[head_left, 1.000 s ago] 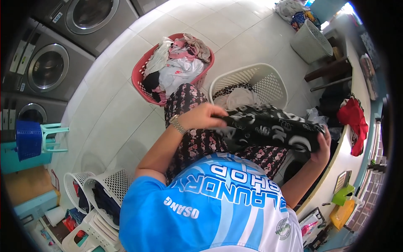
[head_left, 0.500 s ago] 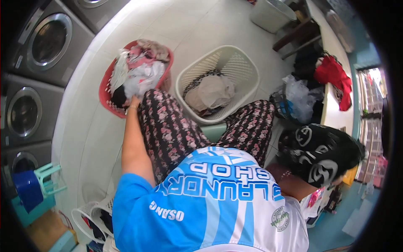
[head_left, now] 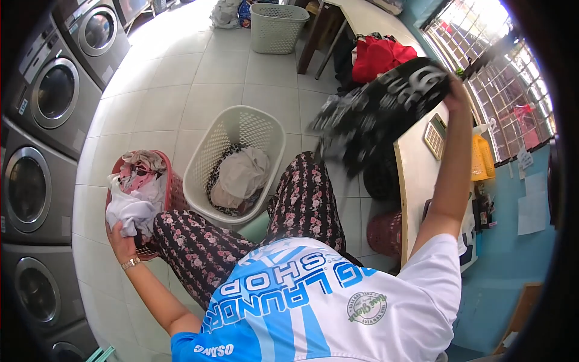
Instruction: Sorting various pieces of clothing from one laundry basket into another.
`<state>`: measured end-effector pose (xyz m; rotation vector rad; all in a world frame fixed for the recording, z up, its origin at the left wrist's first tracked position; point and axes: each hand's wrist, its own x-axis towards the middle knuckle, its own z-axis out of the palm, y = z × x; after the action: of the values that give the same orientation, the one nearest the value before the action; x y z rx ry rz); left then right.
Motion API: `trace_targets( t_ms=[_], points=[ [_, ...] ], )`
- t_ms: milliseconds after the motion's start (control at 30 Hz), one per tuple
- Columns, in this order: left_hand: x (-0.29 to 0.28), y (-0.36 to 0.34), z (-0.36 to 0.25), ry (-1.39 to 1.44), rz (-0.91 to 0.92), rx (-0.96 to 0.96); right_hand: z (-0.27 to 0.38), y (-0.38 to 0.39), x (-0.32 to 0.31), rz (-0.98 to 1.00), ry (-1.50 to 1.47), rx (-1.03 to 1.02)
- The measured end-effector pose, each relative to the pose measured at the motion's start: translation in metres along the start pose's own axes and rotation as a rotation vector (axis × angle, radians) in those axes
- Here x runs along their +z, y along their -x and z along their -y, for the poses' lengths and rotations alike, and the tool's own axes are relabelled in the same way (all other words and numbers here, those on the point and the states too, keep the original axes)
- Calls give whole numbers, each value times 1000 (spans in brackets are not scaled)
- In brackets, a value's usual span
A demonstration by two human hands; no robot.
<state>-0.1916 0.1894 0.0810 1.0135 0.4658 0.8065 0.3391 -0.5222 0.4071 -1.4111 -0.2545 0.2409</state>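
At the upper right, my right hand (head_left: 456, 96) is raised and closed on one end of a black cloth with white print (head_left: 392, 108). The cloth stretches leftward and hangs down, blurred by motion; its exact kind is unclear. On the left, my left hand (head_left: 122, 244) is closed on a white cloth (head_left: 136, 212) at the near edge of a red laundry basket (head_left: 176, 192), its fingers partly hidden. Pink and white clothes fill this basket. Between my knees and the far floor stands a white laundry basket (head_left: 275, 140) with pale and dark patterned clothes (head_left: 244, 173) inside.
Front-loading machines (head_left: 55, 93) line the left side. A long table (head_left: 413, 163) runs along the right, with red cloth (head_left: 383, 57) and a calculator (head_left: 435, 136) on it. Another white basket (head_left: 277, 30) stands far off. A dark red basket (head_left: 386, 234) is beside the table.
My right hand has lifted the black cloth forward and up from low on the right. My left hand has drawn back to the basket's near edge with white cloth. The view has shifted.
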Motion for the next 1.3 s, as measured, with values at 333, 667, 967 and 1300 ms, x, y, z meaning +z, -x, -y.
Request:
trace_targets(
  t_ms=[333,667,967,1300],
  points=[
    [184,64,-17,374,282,-100,-128,-1,127,55,-63,-72],
    [246,48,-19,-89,407,-256,-184,112,325,648,207,318],
    [160,48,17,-810,570,-432,-88,35,193,-6,457,-238],
    [-50,-68,106,-1302,-300,-147,-60,38,-43,-369,-808,220]
  ],
)
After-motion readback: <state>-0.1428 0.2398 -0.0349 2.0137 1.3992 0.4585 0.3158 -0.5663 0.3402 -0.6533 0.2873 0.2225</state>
